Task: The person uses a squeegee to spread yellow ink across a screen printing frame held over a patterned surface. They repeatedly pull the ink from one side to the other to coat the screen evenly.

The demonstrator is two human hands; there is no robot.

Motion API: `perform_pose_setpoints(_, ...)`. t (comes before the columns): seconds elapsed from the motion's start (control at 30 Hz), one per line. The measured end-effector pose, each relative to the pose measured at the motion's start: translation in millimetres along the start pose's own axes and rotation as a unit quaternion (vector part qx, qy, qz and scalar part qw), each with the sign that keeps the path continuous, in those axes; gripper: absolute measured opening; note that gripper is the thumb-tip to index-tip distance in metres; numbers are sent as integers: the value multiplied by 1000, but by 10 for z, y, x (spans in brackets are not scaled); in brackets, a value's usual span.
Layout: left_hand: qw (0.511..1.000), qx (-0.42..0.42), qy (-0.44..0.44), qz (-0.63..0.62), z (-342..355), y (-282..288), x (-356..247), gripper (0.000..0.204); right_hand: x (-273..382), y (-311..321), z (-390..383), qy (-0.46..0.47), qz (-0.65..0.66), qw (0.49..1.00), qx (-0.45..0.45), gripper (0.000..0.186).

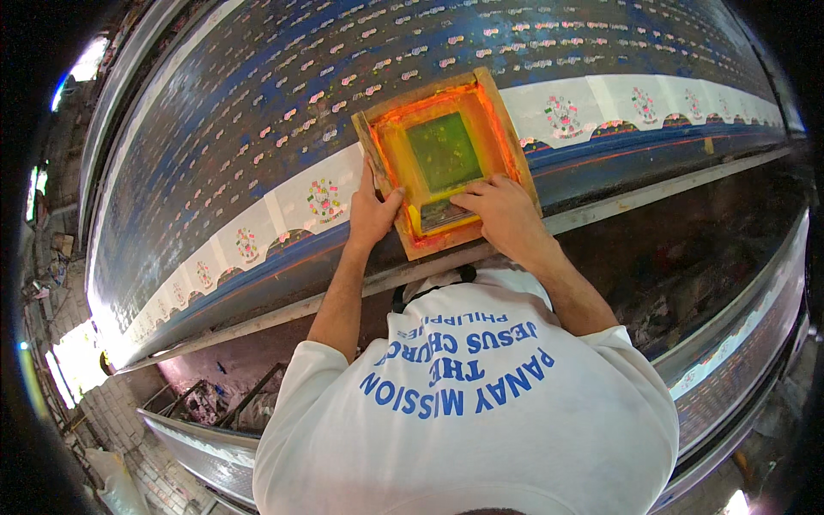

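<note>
A wooden screen-printing frame point(511, 146), stained orange and yellow with a green mesh window in its middle, lies tilted over the row of white fabric pieces on the long table. My left hand point(374, 211) grips its left side rail, with the thumb on top and the fingers along the outer edge. Inside the near end of the frame, my right hand point(505, 211) has its fingers bent over a squeegee point(439, 216), a dark flat bar with a yellow edge. The fabric directly under the frame is hidden.
White fabric pieces point(287, 202) with small colourful round prints run along the near side of the dark printing table point(257, 112), whose top carries many small printed marks. A pale rail point(652, 190) edges the table. Another long table point(730, 356) stands behind me at the right.
</note>
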State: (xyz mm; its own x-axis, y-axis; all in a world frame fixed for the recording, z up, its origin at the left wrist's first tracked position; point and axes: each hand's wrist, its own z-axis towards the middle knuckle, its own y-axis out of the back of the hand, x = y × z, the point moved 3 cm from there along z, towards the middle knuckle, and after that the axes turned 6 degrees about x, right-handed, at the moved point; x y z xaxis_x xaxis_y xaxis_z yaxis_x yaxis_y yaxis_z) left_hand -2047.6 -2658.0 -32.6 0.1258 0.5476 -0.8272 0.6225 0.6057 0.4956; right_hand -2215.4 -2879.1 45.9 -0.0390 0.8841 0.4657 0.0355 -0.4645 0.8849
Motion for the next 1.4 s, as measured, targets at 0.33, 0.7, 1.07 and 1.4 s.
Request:
perform_pose_setpoints(0.33,999,-5,-37,37,70,-14,63,110,-593,196,1387,26,-13,999,-15,42)
perform_pose_setpoints(0.7,999,-12,-19,34,35,-17,90,112,-260,114,583,34,-6,995,89,49)
perform_pose_setpoints(1.07,999,-7,-18,41,27,1,64,113,-147,346,672,2,-11,999,34,55)
perform_pose_setpoints(1.4,1000,6,-8,19,1,9,58,115,-582,288,1215,-106,27,992,70,50)
